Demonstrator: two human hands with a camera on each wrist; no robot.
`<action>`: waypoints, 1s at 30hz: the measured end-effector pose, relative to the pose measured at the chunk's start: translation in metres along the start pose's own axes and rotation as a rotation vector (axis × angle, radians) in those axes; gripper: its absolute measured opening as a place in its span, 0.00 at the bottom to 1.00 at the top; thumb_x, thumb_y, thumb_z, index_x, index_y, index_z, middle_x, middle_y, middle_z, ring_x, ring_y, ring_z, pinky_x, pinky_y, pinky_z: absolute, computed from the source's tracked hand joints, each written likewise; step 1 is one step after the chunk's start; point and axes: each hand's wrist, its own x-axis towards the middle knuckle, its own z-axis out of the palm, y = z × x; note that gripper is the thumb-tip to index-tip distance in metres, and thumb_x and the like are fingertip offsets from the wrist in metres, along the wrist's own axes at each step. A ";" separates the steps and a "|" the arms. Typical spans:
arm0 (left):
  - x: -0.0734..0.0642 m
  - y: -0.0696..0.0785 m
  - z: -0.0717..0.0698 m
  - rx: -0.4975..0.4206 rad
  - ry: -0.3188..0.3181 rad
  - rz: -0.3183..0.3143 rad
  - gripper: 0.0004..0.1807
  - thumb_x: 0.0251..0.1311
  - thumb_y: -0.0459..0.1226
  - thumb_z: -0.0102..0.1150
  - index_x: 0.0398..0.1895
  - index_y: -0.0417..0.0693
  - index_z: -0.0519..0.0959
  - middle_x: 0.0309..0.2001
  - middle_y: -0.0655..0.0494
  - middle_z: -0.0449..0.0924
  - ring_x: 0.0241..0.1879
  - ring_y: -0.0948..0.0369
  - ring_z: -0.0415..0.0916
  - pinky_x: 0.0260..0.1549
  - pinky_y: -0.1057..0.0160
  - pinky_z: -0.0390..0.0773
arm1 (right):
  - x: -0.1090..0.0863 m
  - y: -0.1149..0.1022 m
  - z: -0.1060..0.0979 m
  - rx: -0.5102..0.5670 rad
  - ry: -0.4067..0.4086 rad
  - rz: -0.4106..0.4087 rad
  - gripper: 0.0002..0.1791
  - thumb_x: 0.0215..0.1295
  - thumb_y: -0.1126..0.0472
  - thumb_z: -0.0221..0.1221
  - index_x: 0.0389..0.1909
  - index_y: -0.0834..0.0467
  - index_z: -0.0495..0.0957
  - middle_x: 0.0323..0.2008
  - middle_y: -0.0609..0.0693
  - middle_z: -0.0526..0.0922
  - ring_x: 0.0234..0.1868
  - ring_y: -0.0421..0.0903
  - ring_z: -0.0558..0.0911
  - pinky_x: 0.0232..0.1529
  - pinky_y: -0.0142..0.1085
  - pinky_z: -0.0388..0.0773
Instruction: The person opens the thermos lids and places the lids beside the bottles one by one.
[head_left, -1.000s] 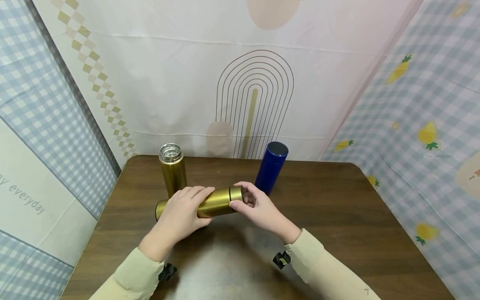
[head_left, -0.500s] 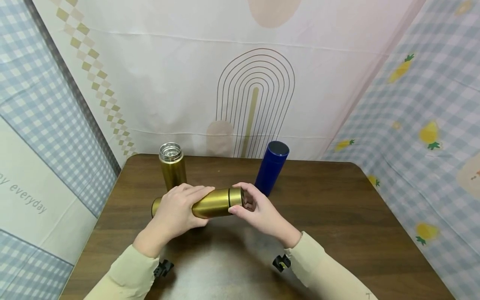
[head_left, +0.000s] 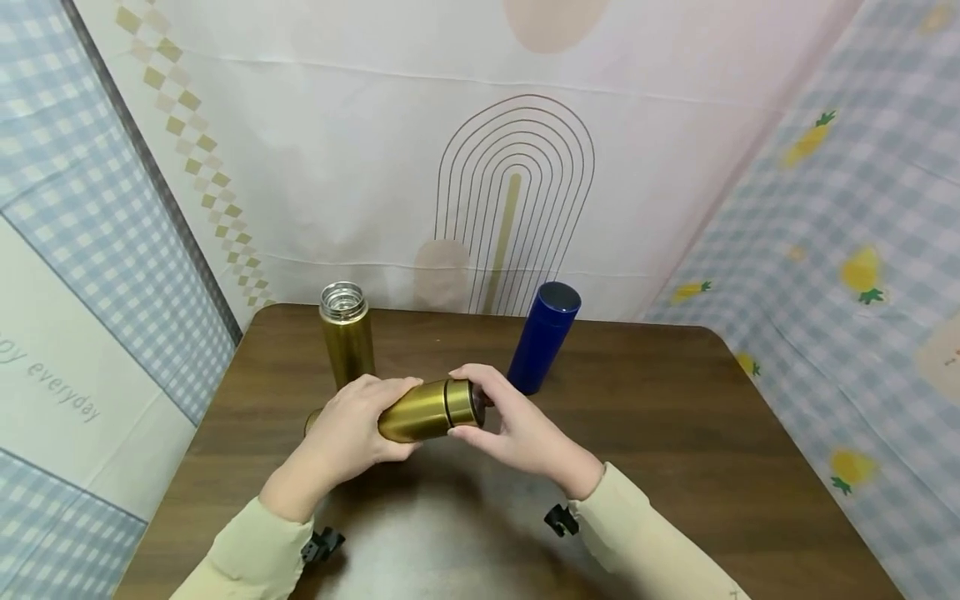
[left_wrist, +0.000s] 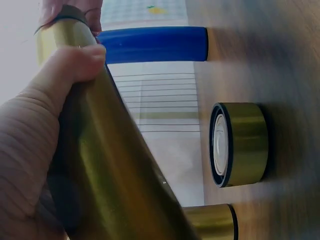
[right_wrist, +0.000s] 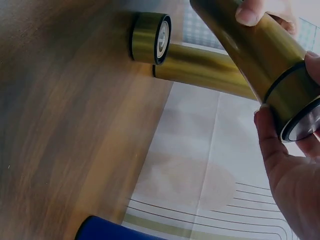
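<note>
My left hand grips the body of a gold thermos flask, which lies slantwise in the air above the table. At its other end, my right hand pinches the gold cap between thumb and fingers; a dark line separates cap and body. Behind the left hand an uncapped gold flask stands upright, its steel threaded mouth showing. A loose gold lid rests on the table with its white inner side up. The head view hides this lid behind the hands and the held flask.
A blue thermos flask with a dark top stands upright just beyond the right hand. The brown wooden table ends at the back against a white printed cloth. Checked cloth hangs at the right side.
The held flask has shifted slightly left, and its cap end has turned toward me, showing the dark end face. The right fingers have shifted round the cap. The standing flasks have stayed put.
</note>
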 end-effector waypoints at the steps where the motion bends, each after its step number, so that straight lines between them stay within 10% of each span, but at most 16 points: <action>1: 0.000 0.000 0.000 0.006 0.008 0.014 0.38 0.35 0.50 0.77 0.57 0.56 0.77 0.48 0.62 0.82 0.41 0.60 0.74 0.41 0.57 0.74 | -0.001 0.000 0.000 0.002 0.003 0.006 0.35 0.60 0.56 0.66 0.66 0.50 0.62 0.58 0.42 0.67 0.48 0.41 0.73 0.48 0.35 0.75; 10: -0.002 0.004 0.000 0.048 0.012 0.023 0.42 0.39 0.48 0.77 0.62 0.51 0.73 0.52 0.56 0.78 0.51 0.55 0.72 0.52 0.51 0.70 | -0.001 -0.021 -0.003 0.166 0.032 0.217 0.47 0.59 0.61 0.68 0.74 0.50 0.50 0.60 0.52 0.67 0.46 0.48 0.77 0.44 0.42 0.79; 22: 0.000 0.004 0.001 0.102 0.058 0.071 0.44 0.38 0.41 0.79 0.65 0.51 0.71 0.54 0.54 0.76 0.53 0.51 0.70 0.56 0.49 0.65 | -0.008 -0.004 0.001 0.150 0.107 0.450 0.24 0.70 0.43 0.53 0.60 0.50 0.66 0.38 0.50 0.79 0.32 0.52 0.80 0.26 0.39 0.81; 30: 0.000 0.004 0.003 0.108 0.068 0.098 0.44 0.38 0.40 0.78 0.65 0.51 0.71 0.55 0.54 0.75 0.54 0.51 0.70 0.56 0.49 0.64 | -0.010 -0.004 0.002 0.164 0.097 0.458 0.25 0.65 0.41 0.58 0.55 0.50 0.68 0.38 0.48 0.79 0.33 0.50 0.81 0.27 0.40 0.81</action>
